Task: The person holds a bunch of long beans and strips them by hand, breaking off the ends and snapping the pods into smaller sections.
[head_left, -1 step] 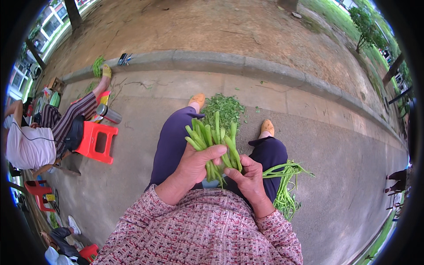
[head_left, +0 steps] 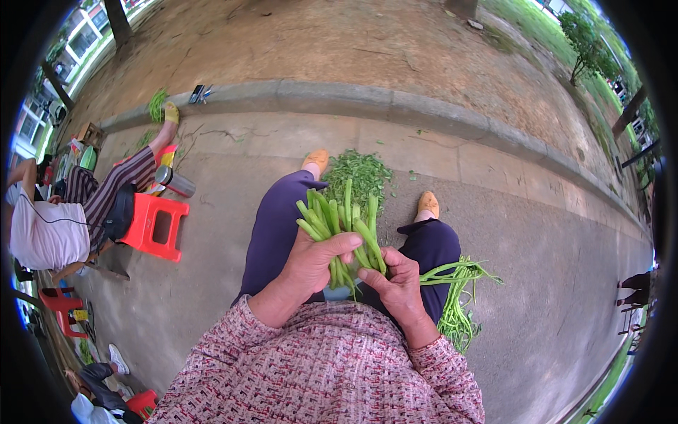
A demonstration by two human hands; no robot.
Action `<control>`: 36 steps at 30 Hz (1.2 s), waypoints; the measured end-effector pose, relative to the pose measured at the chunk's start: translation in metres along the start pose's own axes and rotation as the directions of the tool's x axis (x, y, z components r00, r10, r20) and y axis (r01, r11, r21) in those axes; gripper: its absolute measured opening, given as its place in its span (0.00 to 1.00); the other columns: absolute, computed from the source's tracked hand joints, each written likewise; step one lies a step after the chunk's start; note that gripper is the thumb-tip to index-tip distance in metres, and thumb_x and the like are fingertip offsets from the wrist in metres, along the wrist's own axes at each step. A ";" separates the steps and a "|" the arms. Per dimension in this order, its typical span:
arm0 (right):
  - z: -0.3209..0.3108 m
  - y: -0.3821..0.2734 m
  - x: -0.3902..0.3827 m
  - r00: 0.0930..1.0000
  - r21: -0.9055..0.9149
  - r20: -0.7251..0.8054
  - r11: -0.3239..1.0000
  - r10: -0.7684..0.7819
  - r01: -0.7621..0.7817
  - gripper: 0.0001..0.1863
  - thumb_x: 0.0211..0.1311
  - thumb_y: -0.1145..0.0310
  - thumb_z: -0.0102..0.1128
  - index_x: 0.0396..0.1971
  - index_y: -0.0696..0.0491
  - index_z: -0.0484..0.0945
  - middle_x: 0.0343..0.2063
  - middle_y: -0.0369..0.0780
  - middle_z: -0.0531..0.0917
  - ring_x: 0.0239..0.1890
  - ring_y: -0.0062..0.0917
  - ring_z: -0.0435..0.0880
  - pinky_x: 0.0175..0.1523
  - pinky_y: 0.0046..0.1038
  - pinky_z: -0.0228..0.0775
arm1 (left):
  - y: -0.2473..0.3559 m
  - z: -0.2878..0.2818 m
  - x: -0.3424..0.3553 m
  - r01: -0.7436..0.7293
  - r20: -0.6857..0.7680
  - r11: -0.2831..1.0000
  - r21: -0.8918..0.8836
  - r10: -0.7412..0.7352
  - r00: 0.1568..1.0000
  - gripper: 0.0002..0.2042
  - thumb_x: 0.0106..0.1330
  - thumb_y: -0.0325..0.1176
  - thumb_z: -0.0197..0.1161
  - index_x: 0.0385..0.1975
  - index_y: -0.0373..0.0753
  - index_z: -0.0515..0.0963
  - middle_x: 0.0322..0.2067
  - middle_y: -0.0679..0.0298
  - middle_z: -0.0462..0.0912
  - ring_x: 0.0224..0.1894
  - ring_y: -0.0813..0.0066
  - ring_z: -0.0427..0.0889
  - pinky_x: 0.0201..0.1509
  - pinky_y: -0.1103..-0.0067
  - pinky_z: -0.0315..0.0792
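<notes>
My left hand [head_left: 311, 258] is wrapped round a thick bunch of short green stems [head_left: 325, 212] held upright over my lap, thumb across them. My right hand [head_left: 395, 286] is closed on the lower right of the bunch, thumb and fingertips pinching stems. A light blue object [head_left: 332, 293] shows partly beneath the bunch, mostly hidden. Between my orange shoes [head_left: 429, 205] lies a pile of chopped green leaves [head_left: 353, 169]. Long green stems [head_left: 462, 311] lie in a tangle beside my right leg, some reaching across the knee.
At left, a person [head_left: 49, 226] in striped trousers sits by a red stool [head_left: 141, 226] and a steel flask [head_left: 180, 185]. Another person's legs [head_left: 99, 381] show at lower left, distant people [head_left: 635, 290] at far right. A concrete curb [head_left: 332, 99] borders bare soil ahead.
</notes>
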State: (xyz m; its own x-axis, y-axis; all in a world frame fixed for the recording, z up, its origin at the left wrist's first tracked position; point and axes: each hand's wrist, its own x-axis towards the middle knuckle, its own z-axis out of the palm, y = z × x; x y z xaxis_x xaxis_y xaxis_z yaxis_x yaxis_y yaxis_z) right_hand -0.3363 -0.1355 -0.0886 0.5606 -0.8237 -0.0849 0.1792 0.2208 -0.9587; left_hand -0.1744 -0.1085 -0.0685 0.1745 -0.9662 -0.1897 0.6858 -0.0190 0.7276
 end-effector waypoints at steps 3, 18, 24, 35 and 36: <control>0.003 -0.005 0.002 0.996 0.124 0.009 0.989 0.083 -0.084 0.12 0.51 0.78 0.64 0.38 0.58 0.78 0.31 0.33 0.81 0.30 0.12 0.75 0.39 0.16 0.67 | 0.002 -0.003 -0.001 -0.016 -0.035 0.999 0.043 0.018 0.999 0.11 0.54 0.23 0.65 0.36 0.33 0.75 0.26 0.67 0.77 0.21 0.83 0.72 0.24 0.85 0.67; -0.002 -0.015 0.021 0.937 0.330 0.297 0.901 0.184 -0.282 0.24 0.50 0.58 0.68 0.41 0.60 0.76 0.27 0.35 0.79 0.25 0.15 0.72 0.31 0.16 0.62 | 0.014 -0.009 -0.003 -0.002 0.002 0.991 0.134 0.002 1.000 0.11 0.52 0.24 0.67 0.35 0.33 0.76 0.23 0.69 0.76 0.20 0.85 0.70 0.23 0.87 0.65; 0.002 -0.014 0.024 0.925 0.458 0.351 0.836 0.142 -0.302 0.26 0.52 0.57 0.67 0.43 0.61 0.76 0.28 0.35 0.79 0.25 0.15 0.72 0.31 0.16 0.63 | 0.021 -0.014 -0.004 0.004 -0.012 0.981 0.196 -0.002 1.000 0.12 0.52 0.24 0.67 0.36 0.32 0.76 0.24 0.69 0.76 0.21 0.85 0.70 0.24 0.87 0.65; 0.012 -0.012 0.034 0.974 0.169 0.169 0.969 0.152 -0.180 0.14 0.58 0.69 0.60 0.44 0.57 0.77 0.34 0.34 0.81 0.29 0.12 0.71 0.36 0.15 0.63 | 0.023 -0.027 -0.007 0.010 -0.080 0.982 0.188 0.005 0.997 0.12 0.51 0.22 0.66 0.36 0.31 0.76 0.24 0.67 0.77 0.22 0.83 0.72 0.25 0.86 0.66; 0.017 -0.017 0.036 0.980 0.150 0.161 0.978 0.121 -0.145 0.14 0.59 0.69 0.60 0.44 0.58 0.77 0.35 0.34 0.81 0.29 0.11 0.70 0.36 0.15 0.63 | 0.022 -0.028 -0.008 0.010 -0.082 0.984 0.177 0.005 0.997 0.11 0.51 0.22 0.64 0.36 0.31 0.77 0.25 0.66 0.78 0.22 0.83 0.72 0.25 0.86 0.66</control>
State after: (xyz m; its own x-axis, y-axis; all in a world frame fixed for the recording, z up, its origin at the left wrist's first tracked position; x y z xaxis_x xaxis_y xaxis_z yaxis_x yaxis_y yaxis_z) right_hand -0.3049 -0.1599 -0.0708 0.7008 -0.6963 -0.1553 0.2148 0.4136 -0.8848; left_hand -0.1410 -0.0937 -0.0689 0.2349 -0.9420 -0.2396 0.5514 -0.0738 0.8309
